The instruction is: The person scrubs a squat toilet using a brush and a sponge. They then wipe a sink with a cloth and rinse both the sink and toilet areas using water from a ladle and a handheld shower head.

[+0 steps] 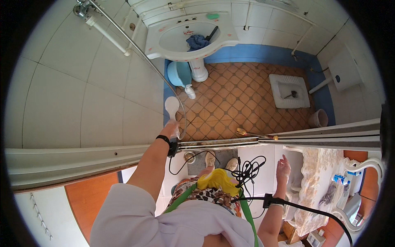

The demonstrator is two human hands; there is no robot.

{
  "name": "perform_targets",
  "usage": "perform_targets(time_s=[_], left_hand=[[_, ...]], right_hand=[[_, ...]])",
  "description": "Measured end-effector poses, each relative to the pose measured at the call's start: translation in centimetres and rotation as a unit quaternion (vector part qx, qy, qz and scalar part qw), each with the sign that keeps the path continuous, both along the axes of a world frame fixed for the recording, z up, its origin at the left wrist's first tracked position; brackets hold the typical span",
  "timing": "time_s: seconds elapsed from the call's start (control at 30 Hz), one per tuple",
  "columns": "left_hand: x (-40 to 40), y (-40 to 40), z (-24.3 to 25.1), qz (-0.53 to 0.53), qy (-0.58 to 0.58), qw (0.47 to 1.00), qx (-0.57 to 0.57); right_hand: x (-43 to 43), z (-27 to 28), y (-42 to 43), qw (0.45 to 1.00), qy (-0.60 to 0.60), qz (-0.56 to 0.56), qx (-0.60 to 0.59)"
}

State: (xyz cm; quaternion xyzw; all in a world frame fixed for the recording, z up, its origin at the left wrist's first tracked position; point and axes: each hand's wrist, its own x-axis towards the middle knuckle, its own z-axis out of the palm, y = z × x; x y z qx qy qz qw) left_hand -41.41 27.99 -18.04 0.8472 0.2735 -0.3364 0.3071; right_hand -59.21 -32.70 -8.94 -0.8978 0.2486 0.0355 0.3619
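My left hand [173, 127], in what looks like a thin clear plastic glove, grips the handle of a white shower head [172, 105] low beside the tiled left wall. From it a metal shower hose [184, 119] loops down and runs up along that wall. Whether water flows cannot be told. On the other side, my right hand [283, 169] hangs free outside the doorway, fingers apart, holding nothing. It is nearest to a table with a lace-edged cloth [318, 173].
A pedestal washbasin [194, 56] holds a dark blue cloth [197, 41]. Beneath it sit a light blue basin [179, 73] and a white bottle [190, 92]. Rightward lie a squat toilet [276, 97], a waste bin [318, 118] and a long-handled brush [257, 134]. A sliding-door track [219, 143] crosses the threshold; black cables [250, 169] dangle at my waist.
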Motion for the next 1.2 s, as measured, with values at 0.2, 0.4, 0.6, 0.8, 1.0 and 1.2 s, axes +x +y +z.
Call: perform_targets(time_s=[0.2, 0.4, 0.6, 0.8, 1.0, 1.2], left_hand=[[-2.8, -0.4, -0.8, -0.009, -0.056, 0.989, -0.138], [-0.6, -5.5, -2.0, -0.005, 0.019, 0.990, -0.139], [2.2, -9.0, -5.9, -0.616, -0.432, 0.659, 0.015], [4.8, -17.4, -5.8, -0.535, -0.354, 0.764, -0.069], [6.6, -24.0, 0.2, -0.630, -0.339, 0.698, -0.036], [8.8, -24.1, 0.8, -0.545, -0.355, 0.758, -0.054]], right_hand=[[-1.8, -0.2, -0.4, 1.000, -0.008, -0.020, -0.002], [-2.2, -0.3, -0.1, 0.999, 0.014, -0.025, -0.030], [-1.8, 0.8, 1.1, 0.998, 0.012, -0.057, -0.003], [-3.2, 0.0, 0.2, 0.997, -0.004, -0.079, -0.025], [-4.7, 1.2, -0.2, 0.993, 0.033, -0.112, -0.017], [-2.8, 2.5, 0.4, 0.994, 0.029, -0.096, -0.048]])
